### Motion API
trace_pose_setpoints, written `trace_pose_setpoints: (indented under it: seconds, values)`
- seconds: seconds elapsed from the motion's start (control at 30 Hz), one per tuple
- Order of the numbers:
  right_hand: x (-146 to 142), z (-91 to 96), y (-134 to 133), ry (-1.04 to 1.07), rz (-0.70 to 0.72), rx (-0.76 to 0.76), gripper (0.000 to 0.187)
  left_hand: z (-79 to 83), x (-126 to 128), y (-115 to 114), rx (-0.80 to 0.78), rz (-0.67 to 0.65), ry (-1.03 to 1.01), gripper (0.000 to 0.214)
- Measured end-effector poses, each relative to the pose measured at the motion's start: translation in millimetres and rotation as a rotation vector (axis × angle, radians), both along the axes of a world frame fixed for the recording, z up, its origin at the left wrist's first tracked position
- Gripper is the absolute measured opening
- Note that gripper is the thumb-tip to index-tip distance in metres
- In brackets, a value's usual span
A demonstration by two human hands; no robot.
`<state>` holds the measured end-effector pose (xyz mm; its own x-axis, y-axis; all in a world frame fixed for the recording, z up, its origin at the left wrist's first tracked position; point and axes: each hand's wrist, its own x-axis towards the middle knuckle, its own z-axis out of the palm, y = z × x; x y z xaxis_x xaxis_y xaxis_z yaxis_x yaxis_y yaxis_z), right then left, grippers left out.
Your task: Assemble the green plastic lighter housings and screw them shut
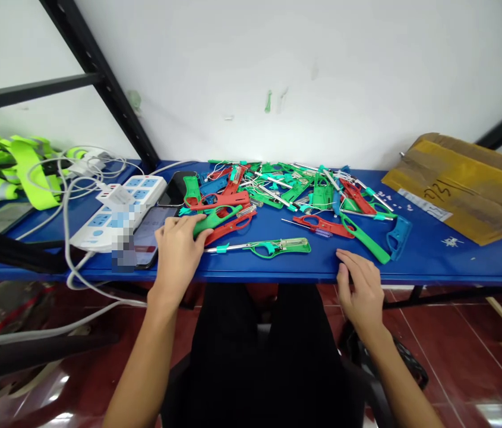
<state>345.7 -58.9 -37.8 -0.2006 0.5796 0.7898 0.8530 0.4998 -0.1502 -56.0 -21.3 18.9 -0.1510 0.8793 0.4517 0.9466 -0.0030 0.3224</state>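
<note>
My left hand (178, 249) rests on the blue table (411, 261) with its fingers wrapped round a green plastic lighter shell (217, 219). A red shell (230, 227) lies right beside it. My right hand (360, 285) lies at the table's front edge, fingers loosely curled and holding nothing; the nearest part is a long green handle (364, 239). An assembled green lighter with a clear tube (272, 246) lies between my hands. A heap of red, green and teal lighter parts (290, 187) covers the table's middle and back.
A white power strip (121, 205) with cables and two phones (150, 238) lie left of my left hand. Yellow reflective vests (5, 169) are piled far left. A brown cardboard sheet (464, 184) lies at the right. A black shelf brace (103, 77) runs up the wall.
</note>
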Motion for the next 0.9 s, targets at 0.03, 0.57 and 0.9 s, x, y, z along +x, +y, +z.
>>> trace_pose_setpoints:
  seconds: [0.03, 0.57, 0.9]
  values:
    - [-1, -0.5, 0, 0.003, -0.004, 0.001, 0.032, -0.5, -1, 1, 0.003, 0.006, -0.015, 0.028]
    - [22, 45.6, 6, 0.136, -0.167, -0.041, 0.046, 23.7, 48, -32, 0.102, -0.359, -0.698, 0.02]
    - [-93, 84.5, -7, 0.0, 0.486, -0.409, 0.076, 21.8, 120, -58, -0.089, -0.518, -1.062, 0.029]
